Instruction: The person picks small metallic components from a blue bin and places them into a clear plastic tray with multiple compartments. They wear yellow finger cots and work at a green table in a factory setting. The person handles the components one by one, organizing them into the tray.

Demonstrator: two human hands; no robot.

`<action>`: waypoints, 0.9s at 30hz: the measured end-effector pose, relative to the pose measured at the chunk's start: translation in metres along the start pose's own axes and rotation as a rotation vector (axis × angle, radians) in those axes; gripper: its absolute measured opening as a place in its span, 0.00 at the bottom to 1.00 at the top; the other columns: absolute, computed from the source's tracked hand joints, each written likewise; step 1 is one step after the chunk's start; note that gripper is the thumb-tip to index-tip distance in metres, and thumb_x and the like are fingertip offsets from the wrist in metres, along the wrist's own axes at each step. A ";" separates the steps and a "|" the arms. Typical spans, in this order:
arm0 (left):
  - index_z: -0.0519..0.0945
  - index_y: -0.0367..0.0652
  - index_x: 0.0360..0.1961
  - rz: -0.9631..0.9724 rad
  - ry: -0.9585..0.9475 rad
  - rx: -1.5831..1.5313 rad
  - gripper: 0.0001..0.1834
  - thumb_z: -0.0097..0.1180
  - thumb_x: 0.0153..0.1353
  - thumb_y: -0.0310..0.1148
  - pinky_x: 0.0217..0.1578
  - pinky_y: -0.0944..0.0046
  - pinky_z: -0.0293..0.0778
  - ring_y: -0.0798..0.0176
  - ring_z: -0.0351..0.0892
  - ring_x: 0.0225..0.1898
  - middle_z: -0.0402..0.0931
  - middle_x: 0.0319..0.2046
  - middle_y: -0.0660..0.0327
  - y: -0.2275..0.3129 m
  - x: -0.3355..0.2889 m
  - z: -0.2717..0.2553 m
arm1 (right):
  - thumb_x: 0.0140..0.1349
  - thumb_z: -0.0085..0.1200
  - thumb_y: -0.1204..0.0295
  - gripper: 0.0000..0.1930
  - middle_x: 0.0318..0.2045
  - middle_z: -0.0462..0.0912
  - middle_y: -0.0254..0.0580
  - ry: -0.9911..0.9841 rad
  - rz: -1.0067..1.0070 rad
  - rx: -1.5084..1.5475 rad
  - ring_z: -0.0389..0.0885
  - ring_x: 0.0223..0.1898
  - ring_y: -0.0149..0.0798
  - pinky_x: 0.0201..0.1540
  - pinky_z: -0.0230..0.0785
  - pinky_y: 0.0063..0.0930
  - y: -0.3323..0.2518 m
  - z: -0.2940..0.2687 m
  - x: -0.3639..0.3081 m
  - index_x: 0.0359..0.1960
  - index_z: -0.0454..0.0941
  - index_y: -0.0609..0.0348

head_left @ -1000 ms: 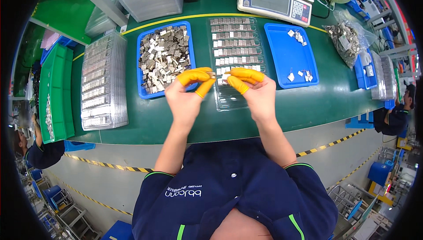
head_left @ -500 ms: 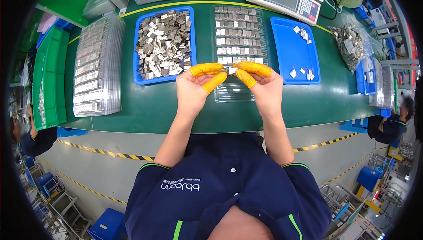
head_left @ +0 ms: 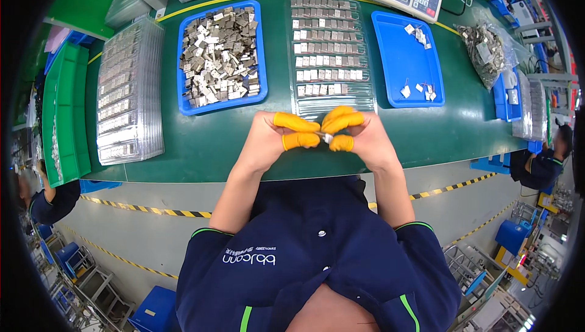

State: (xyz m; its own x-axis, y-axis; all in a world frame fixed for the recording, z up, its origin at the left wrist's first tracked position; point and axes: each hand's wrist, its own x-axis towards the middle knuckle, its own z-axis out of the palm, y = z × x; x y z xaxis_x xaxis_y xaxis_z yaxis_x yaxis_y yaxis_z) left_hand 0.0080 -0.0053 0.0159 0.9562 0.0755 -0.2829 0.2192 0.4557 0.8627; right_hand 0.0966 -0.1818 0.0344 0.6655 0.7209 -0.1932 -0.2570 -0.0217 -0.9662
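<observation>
Since a second ago both hands have drawn back from the clear compartment tray toward the body and met over the near edge of the green worktop (head_left: 201, 149). On it, the blue bin (head_left: 220, 58) is still heaped with loose metal pieces, so much sorting seems left. The clear compartment tray (head_left: 329, 52) has most rows filled, its nearest row bare. The blue tray (head_left: 407, 58) on the right holds only a few pieces. The left hand (head_left: 268, 140) and right hand (head_left: 362, 140), orange-capped fingers (head_left: 298, 141) together, pinch one small metal piece (head_left: 327, 139) between them, just short of the clear tray.
</observation>
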 end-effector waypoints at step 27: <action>0.76 0.31 0.41 0.744 0.264 1.469 0.17 0.60 0.50 0.28 0.59 0.49 0.58 0.53 0.64 0.59 0.73 0.48 0.53 -0.047 0.033 0.036 | 0.41 0.63 0.73 0.08 0.30 0.80 0.31 0.564 -0.564 -1.204 0.74 0.38 0.35 0.48 0.60 0.33 0.032 -0.051 0.022 0.27 0.84 0.53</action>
State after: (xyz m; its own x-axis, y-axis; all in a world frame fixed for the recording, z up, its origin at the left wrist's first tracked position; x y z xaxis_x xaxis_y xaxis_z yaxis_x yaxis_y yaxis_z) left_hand 0.0364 -0.0560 -0.0190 0.9053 0.0866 0.4159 -0.1080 -0.8999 0.4225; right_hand 0.1389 -0.2020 -0.0099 0.7329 0.4723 0.4896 0.6748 -0.5963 -0.4349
